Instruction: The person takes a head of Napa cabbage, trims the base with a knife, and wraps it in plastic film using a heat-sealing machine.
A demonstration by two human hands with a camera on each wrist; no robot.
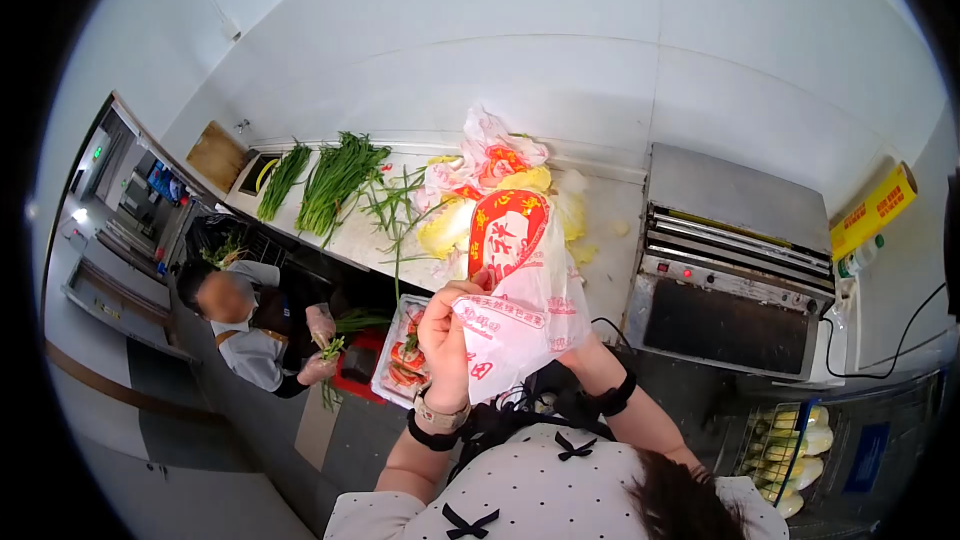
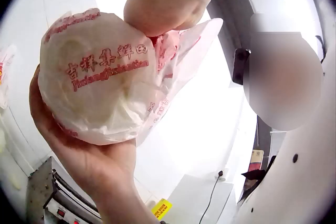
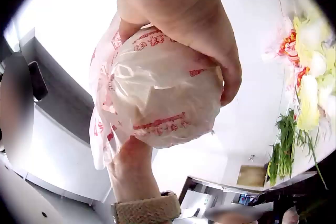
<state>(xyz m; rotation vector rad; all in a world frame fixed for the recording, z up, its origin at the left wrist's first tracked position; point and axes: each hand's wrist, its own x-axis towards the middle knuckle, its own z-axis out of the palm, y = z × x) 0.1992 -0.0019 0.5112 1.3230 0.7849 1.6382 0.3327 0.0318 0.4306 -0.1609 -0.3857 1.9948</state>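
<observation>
The left hand (image 1: 446,342) pinches the white bag (image 1: 525,332), up near the spotted shirt (image 1: 540,475). The right hand (image 2: 97,163) curls around its round, full end. Yellow leaves (image 1: 442,232) lie on the far table (image 1: 608,280).

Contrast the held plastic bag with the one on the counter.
The held bag has a full, rounded shape; the counter bag lies crumpled. The left hand and right hand hold the held bag up; the counter bag sits among cabbage leaves. Both are whitish with red print.
</observation>
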